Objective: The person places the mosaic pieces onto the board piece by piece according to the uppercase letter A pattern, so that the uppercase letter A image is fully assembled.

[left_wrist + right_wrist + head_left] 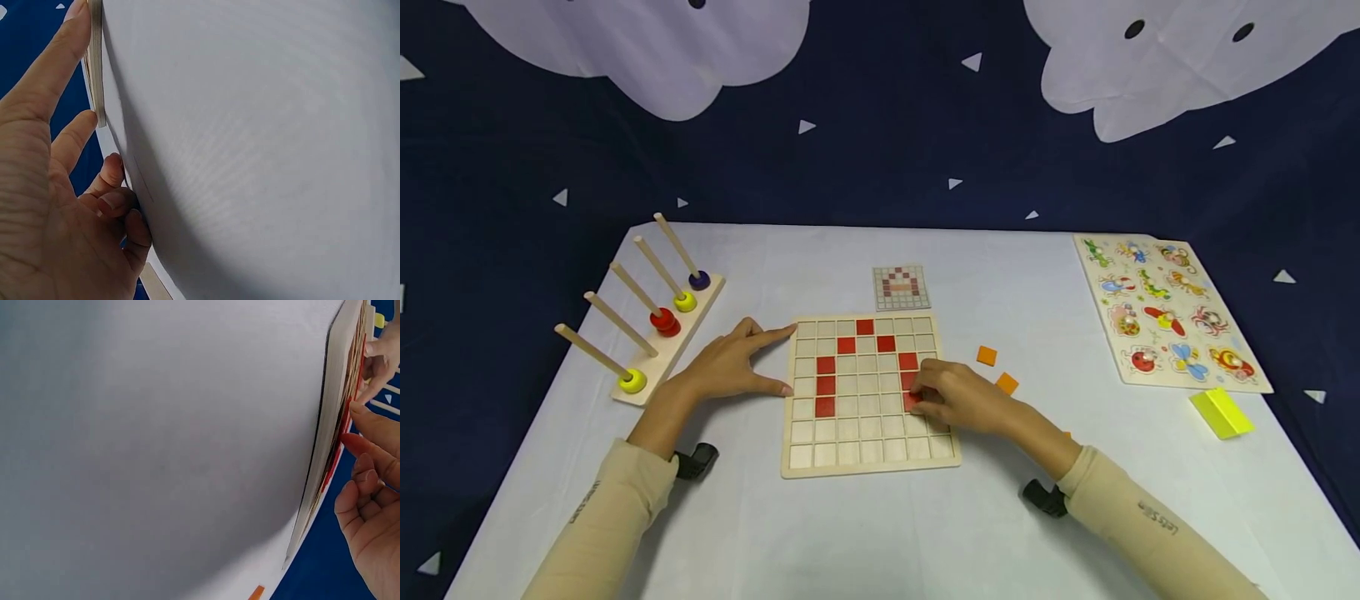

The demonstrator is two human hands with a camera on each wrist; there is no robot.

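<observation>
A wooden grid board [850, 454] lies flat on the white table, with several red tiles [825, 385] set in its squares in an arch. My left hand [730, 364] touches the board's left edge, thumb and index finger spread apart; in the left wrist view its other fingers are bent loosely. At the board's right side, my right hand [958, 396] has thumb and index fingertips on a red tile [912, 402] at the lower end of the right column. The hand partly covers that tile. Behind the board lies a small pattern card [880, 302].
Orange tiles [987, 356] lie right of the board, one partly behind my right forearm. A wooden peg stand [715, 287] with coloured rings is on the left. A picture puzzle board [1112, 325] and a yellow block [1222, 412] are on the right.
</observation>
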